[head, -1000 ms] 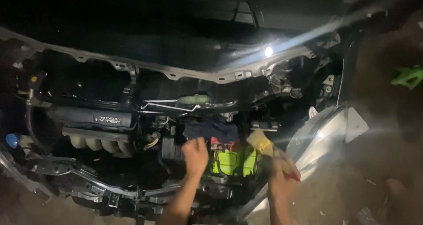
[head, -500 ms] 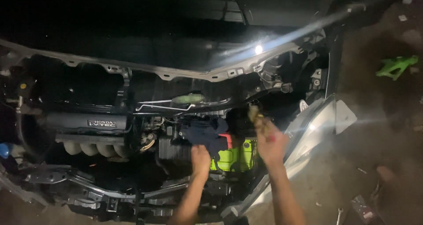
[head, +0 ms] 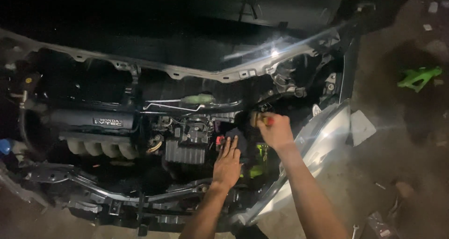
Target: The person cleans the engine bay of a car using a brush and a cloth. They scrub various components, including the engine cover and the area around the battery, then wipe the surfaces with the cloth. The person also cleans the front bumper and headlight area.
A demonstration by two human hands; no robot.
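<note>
Where darkness swallows detail, right hand (head: 276,130) gripping half-hidden tool (head: 261,120); tip unseen.

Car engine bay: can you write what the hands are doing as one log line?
left hand: flat on dark cloth over green-topped battery | right hand: grip on yellow-red tool handle | headlight: beside right arm

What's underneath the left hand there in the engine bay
The left hand lies flat on a dark blue cloth over a bright yellow-green part, beside a black ribbed box. Whatever sits beneath palm and cloth is covered and too dark to make out.
</note>
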